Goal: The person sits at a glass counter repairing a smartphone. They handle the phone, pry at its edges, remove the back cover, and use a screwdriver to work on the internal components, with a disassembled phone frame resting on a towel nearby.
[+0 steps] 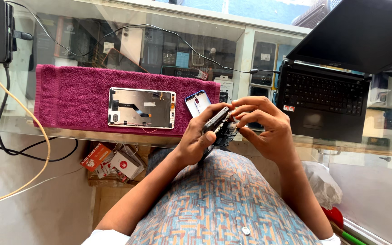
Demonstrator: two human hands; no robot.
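Close above the lap, both hands are working an opened phone body (pixel 221 126), held clear of the glass surface (pixel 69 131): the left hand (pixel 200 138) is cupping it from beneath, fingers wrapped round its edge, while the right hand (pixel 264 129) is pinching at its top. It looks light, stiff and fragile, best gripped by the frame edges, off the exposed innards. Beyond, a detached screen panel (pixel 142 108) is lying on a magenta towel (pixel 69 97), a blue-rimmed back cover (pixel 197 102) beside it, a black laptop (pixel 325 102) further right.
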